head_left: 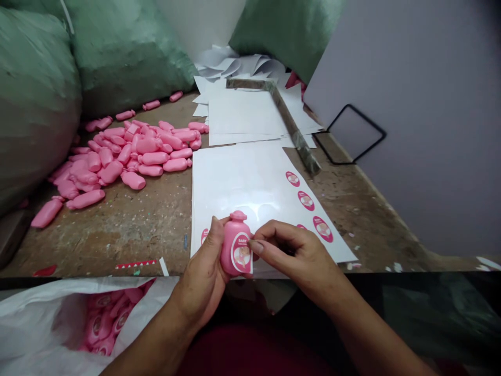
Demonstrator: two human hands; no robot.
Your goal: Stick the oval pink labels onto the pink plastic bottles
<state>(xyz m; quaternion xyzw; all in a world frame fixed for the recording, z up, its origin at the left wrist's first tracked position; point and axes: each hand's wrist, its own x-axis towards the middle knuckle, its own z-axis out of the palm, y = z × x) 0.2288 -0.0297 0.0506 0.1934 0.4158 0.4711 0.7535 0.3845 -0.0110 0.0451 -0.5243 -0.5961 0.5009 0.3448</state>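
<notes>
My left hand (204, 274) is closed around a small pink bottle (231, 228), which stands upright just over the table's front edge. An oval sticker (241, 255) with the word BABY and a picture lies against the bottle's front. At the sticker's right edge, the thumb and forefinger of my right hand (299, 256) pinch it; the exact contact is partly hidden. Under and behind both hands lies a white sticker sheet (235, 177), with several oval stickers (323, 228) on its right side. Another sticker (204, 236) shows beside my left thumb.
Unlabelled pink bottles (148, 151) lie in a heap at the left. Below the table edge, a white sack (35, 313) holds labelled bottles (104, 324). Large green sacks (125, 52) stand behind. A taped L-shaped bar (291, 120) rests on white sheets (242, 112); a black wire frame (366, 117) stands right.
</notes>
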